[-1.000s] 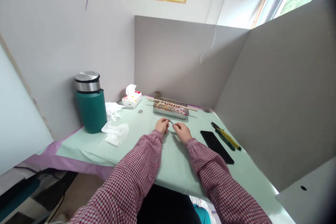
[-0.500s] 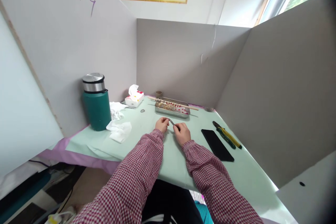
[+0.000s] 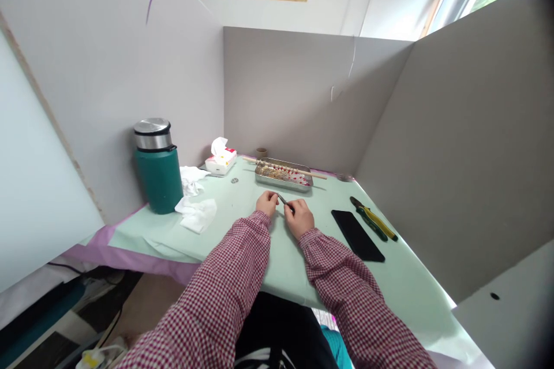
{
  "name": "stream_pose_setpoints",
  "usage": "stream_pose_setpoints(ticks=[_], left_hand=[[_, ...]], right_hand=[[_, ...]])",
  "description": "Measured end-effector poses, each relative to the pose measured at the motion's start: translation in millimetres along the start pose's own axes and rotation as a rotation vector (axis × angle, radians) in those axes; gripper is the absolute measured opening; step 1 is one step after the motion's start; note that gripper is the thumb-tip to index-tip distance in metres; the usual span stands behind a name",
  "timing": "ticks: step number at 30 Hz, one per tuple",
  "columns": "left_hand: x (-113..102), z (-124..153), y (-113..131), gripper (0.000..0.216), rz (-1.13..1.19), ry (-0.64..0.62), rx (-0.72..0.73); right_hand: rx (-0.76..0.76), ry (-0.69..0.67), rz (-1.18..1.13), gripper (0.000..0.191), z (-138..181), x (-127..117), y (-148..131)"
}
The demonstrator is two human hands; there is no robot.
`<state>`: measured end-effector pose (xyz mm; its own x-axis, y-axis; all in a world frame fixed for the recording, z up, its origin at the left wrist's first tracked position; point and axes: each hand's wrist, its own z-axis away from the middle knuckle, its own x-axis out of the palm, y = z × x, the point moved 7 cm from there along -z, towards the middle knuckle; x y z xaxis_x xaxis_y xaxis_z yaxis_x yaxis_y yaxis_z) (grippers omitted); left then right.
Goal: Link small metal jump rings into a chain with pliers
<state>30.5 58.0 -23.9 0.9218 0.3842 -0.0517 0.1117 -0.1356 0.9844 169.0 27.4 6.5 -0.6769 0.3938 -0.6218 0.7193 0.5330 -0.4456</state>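
Note:
My right hand is closed around a pair of slim metal tweezers, whose tip points left and away from me. Just left of it, my left hand is pinched beside the tip; whatever lies between its fingers is too small to make out. Both hands are low over the pale green tablecloth. Behind them sits a metal tray of small gold, red and white pieces. A thin wooden stick strung with small beads or pieces rests across the tray.
A green flask, crumpled tissues and a tissue pack stand left. Right are a black phone and yellow-green pliers. A small cluster lies left of the tray, and a brown roll behind. Grey partitions enclose the table.
The whole view has shifted slightly. My hands stay close together in nearly the same pose, with the tweezers still in the right.

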Motion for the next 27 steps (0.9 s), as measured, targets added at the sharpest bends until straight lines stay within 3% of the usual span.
stream_pose_setpoints(ticks=[6, 14, 18, 27], left_hand=[[4.9, 1.9, 1.5, 0.012, 0.078, -0.071, -0.024], [11.5, 11.7, 6.8, 0.011, 0.357, -0.237, -0.196], [10.3, 12.9, 9.8, 0.013, 0.454, -0.315, -0.194], [8.0, 13.9, 11.5, 0.019, 0.476, -0.321, -0.178]], right_hand=[[0.023, 0.004, -0.127, 0.024, -2.2, 0.9, 4.8], [0.29, -0.172, -0.499, 0.031, -1.8, 10.4, 22.3], [0.29, -0.242, -0.566, 0.033, -0.6, 15.1, 21.4], [0.302, -0.232, -0.606, 0.038, 0.0, 18.6, 25.6]])
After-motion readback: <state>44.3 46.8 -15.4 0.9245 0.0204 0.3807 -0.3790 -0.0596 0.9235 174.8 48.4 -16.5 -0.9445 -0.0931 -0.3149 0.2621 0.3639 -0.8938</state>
